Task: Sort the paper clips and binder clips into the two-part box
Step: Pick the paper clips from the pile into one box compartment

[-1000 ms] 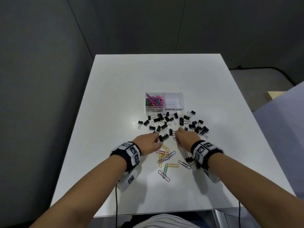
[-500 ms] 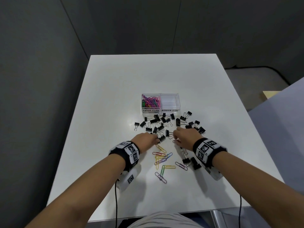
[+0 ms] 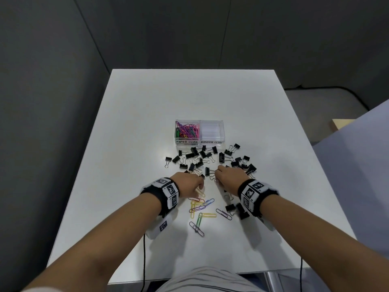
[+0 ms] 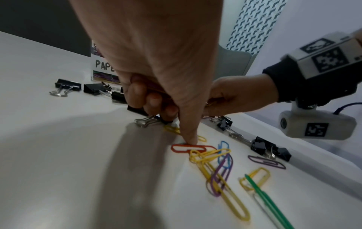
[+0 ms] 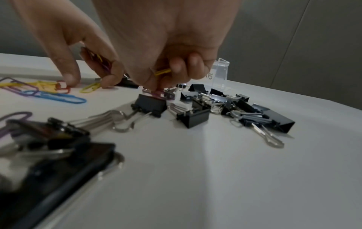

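Note:
A clear two-part box (image 3: 200,142) stands mid-table. Its left half holds coloured paper clips (image 3: 187,130); its right half (image 3: 211,130) looks empty. Black binder clips (image 3: 202,159) lie scattered in front of the box. Loose paper clips (image 3: 200,209) lie nearer me. My left hand (image 3: 189,184) curls round several paper clips, and its thumb (image 4: 189,137) presses a yellow clip (image 4: 172,128) beside a red one (image 4: 188,148). My right hand (image 3: 227,178) grips a yellow paper clip (image 5: 162,72) and pinches a pink one (image 5: 156,93) lying against a binder clip (image 5: 150,105).
The white table (image 3: 147,114) ends close to my body and drops off at both sides. More binder clips (image 3: 237,209) lie under my right wrist. Grey walls stand behind and to the left.
My left hand has slid a little nearer, off the binder clips and onto the loose paper clips. My right hand stays low over the same spot. The head view shifted slightly.

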`<action>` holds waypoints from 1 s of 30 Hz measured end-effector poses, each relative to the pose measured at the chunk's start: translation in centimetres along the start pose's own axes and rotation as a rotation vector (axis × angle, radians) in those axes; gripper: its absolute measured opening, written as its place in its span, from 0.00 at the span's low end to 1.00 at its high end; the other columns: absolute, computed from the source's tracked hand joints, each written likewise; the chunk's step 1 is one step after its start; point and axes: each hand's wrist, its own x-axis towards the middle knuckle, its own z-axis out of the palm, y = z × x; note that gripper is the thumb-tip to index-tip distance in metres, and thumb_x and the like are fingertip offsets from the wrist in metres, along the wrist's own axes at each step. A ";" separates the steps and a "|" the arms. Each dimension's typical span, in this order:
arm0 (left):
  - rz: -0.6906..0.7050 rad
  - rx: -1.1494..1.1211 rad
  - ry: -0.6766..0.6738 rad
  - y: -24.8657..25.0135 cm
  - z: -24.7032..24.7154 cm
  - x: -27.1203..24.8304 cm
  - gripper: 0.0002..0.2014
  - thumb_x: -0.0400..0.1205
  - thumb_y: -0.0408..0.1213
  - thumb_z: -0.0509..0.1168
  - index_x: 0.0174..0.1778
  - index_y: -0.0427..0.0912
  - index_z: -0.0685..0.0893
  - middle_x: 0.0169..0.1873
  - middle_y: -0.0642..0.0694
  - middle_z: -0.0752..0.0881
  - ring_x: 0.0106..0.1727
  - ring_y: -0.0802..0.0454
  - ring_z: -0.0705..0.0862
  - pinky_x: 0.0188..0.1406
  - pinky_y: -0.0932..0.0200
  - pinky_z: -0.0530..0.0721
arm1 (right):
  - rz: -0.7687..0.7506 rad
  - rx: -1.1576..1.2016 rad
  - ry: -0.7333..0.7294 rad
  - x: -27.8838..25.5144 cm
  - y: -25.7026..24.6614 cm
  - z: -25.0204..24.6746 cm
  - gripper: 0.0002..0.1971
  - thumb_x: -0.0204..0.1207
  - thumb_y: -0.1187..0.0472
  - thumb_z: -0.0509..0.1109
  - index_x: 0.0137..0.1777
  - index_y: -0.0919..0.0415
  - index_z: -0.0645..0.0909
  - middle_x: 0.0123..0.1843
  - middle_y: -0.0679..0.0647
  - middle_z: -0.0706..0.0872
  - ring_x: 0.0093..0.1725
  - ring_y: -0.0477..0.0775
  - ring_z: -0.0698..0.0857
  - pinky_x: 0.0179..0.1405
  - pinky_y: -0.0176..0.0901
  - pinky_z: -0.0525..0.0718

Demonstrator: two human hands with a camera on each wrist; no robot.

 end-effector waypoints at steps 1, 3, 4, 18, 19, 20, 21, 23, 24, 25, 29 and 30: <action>0.010 0.012 -0.005 0.1 -0.1 0.1 0.13 0.81 0.43 0.63 0.60 0.43 0.77 0.59 0.45 0.82 0.59 0.44 0.81 0.52 0.53 0.79 | -0.021 0.019 0.013 -0.1 0.0 -0.2 0.12 0.82 0.64 0.56 0.60 0.67 0.75 0.59 0.62 0.77 0.50 0.63 0.83 0.36 0.48 0.70; 0.032 0.041 0.008 0.3 -0.3 0.1 0.11 0.83 0.42 0.61 0.58 0.41 0.79 0.59 0.43 0.80 0.59 0.43 0.81 0.51 0.52 0.79 | -0.027 0.070 0.063 -0.3 0.0 -0.7 0.12 0.82 0.62 0.55 0.59 0.66 0.74 0.57 0.61 0.80 0.50 0.62 0.82 0.38 0.49 0.73; 0.039 0.058 0.022 0.4 -0.3 0.2 0.11 0.83 0.41 0.60 0.57 0.41 0.79 0.59 0.43 0.79 0.59 0.44 0.80 0.51 0.52 0.79 | -0.006 0.095 0.087 -0.4 0.0 -1.1 0.12 0.82 0.60 0.54 0.58 0.65 0.74 0.55 0.60 0.82 0.48 0.61 0.82 0.39 0.49 0.75; -0.042 -0.172 0.100 0.3 1.0 -2.0 0.14 0.84 0.29 0.54 0.66 0.39 0.72 0.61 0.40 0.80 0.51 0.43 0.81 0.51 0.52 0.77 | 0.133 0.330 -0.115 -4.7 -2.0 1.1 0.11 0.83 0.61 0.53 0.60 0.61 0.73 0.56 0.60 0.84 0.44 0.56 0.77 0.44 0.44 0.71; -0.057 -0.185 0.100 0.3 1.3 -2.3 0.13 0.83 0.30 0.55 0.64 0.39 0.71 0.58 0.39 0.82 0.46 0.44 0.79 0.47 0.53 0.75 | 0.134 0.300 -0.103 -5.1 -2.4 1.0 0.12 0.83 0.58 0.53 0.59 0.61 0.74 0.55 0.59 0.84 0.44 0.57 0.79 0.44 0.45 0.72; -0.068 -0.185 0.104 0.4 1.6 -2.6 0.11 0.84 0.33 0.56 0.62 0.40 0.71 0.56 0.39 0.84 0.43 0.46 0.76 0.45 0.55 0.73 | 0.134 0.270 -0.096 -5.4 -2.7 1.1 0.13 0.83 0.54 0.54 0.58 0.61 0.75 0.54 0.57 0.85 0.46 0.59 0.81 0.44 0.45 0.74; -0.075 -0.176 0.115 0.5 2.0 -2.9 0.11 0.84 0.36 0.56 0.61 0.40 0.71 0.54 0.40 0.85 0.42 0.47 0.76 0.44 0.56 0.72 | 0.129 0.246 -0.100 -5.8 -2.9 1.1 0.15 0.82 0.50 0.57 0.57 0.60 0.75 0.54 0.56 0.85 0.49 0.59 0.83 0.46 0.45 0.77; -0.077 -0.151 0.152 0.8 2.7 -3.3 0.13 0.84 0.44 0.57 0.61 0.42 0.72 0.53 0.44 0.86 0.44 0.46 0.79 0.44 0.58 0.73 | 0.119 0.216 -0.132 -6.4 -3.3 1.5 0.14 0.79 0.48 0.62 0.53 0.59 0.75 0.54 0.54 0.85 0.49 0.57 0.83 0.46 0.45 0.77; -0.083 -0.147 0.169 0.9 2.9 -3.4 0.14 0.83 0.46 0.57 0.61 0.43 0.73 0.53 0.45 0.86 0.46 0.46 0.82 0.45 0.57 0.74 | 0.128 0.218 -0.143 -6.5 -3.5 1.7 0.11 0.79 0.50 0.63 0.50 0.58 0.74 0.54 0.55 0.85 0.47 0.57 0.81 0.44 0.45 0.75; -0.099 -0.155 0.178 1.0 3.1 -3.4 0.14 0.83 0.47 0.58 0.61 0.44 0.74 0.53 0.46 0.86 0.50 0.46 0.83 0.47 0.57 0.75 | 0.145 0.235 -0.145 -6.6 -3.6 1.9 0.08 0.79 0.52 0.62 0.47 0.56 0.71 0.55 0.55 0.84 0.44 0.55 0.78 0.43 0.43 0.73; -0.169 -0.191 0.198 1.3 3.4 -3.0 0.11 0.83 0.43 0.59 0.58 0.42 0.78 0.56 0.45 0.84 0.57 0.45 0.82 0.54 0.53 0.77 | 0.205 0.317 -0.123 -6.2 -3.8 2.1 0.04 0.80 0.59 0.60 0.48 0.56 0.75 0.54 0.55 0.84 0.45 0.54 0.76 0.44 0.40 0.71; -0.176 -0.194 0.205 1.2 3.4 -2.8 0.11 0.83 0.42 0.59 0.57 0.42 0.78 0.56 0.44 0.83 0.57 0.45 0.82 0.53 0.54 0.77 | 0.209 0.319 -0.126 -6.0 -3.9 2.0 0.04 0.80 0.60 0.59 0.48 0.56 0.75 0.53 0.55 0.84 0.44 0.53 0.76 0.45 0.41 0.72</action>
